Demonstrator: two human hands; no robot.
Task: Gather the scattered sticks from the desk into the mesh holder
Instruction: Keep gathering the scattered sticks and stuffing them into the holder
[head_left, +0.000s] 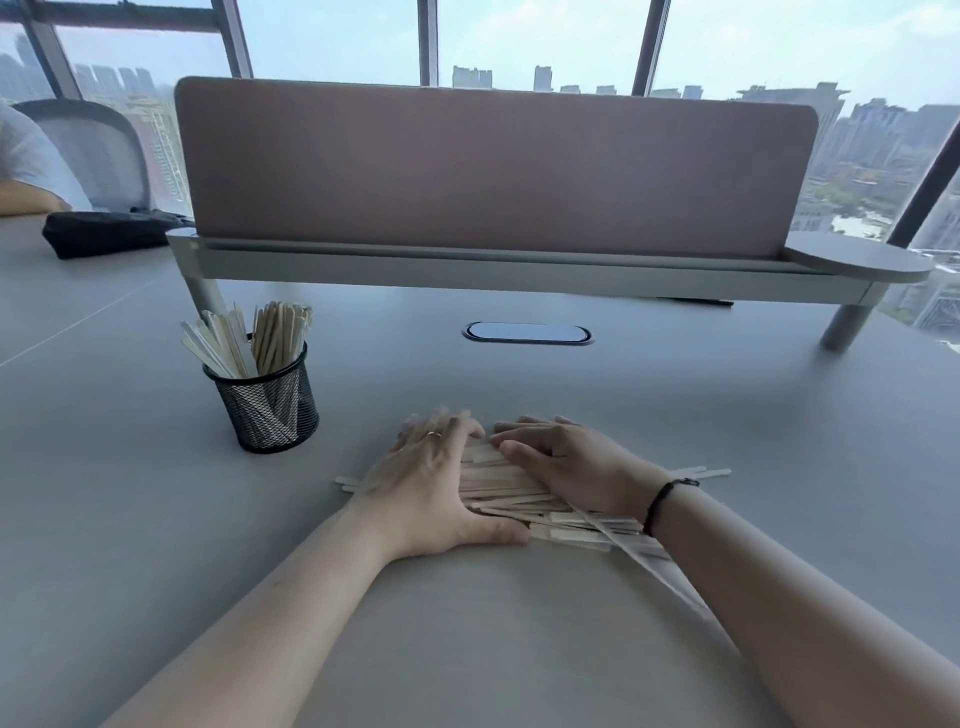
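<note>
Two hands are lying on a pile of sticks (511, 491) on the desk (519, 623). Left hand (434, 483) is pressing flat, fingers spread, thumb hooking the pile's near edge. Right hand (566, 467) is cupping the pile's other side, fingers curled, gripping nothing. Holder (265, 405) is standing upright on the desk left of the hands, apart from them, already carrying many sticks.

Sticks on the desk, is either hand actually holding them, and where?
Neither lifts any. The left hand and right hand press flat on the stick pile, bracketing its middle.
</note>
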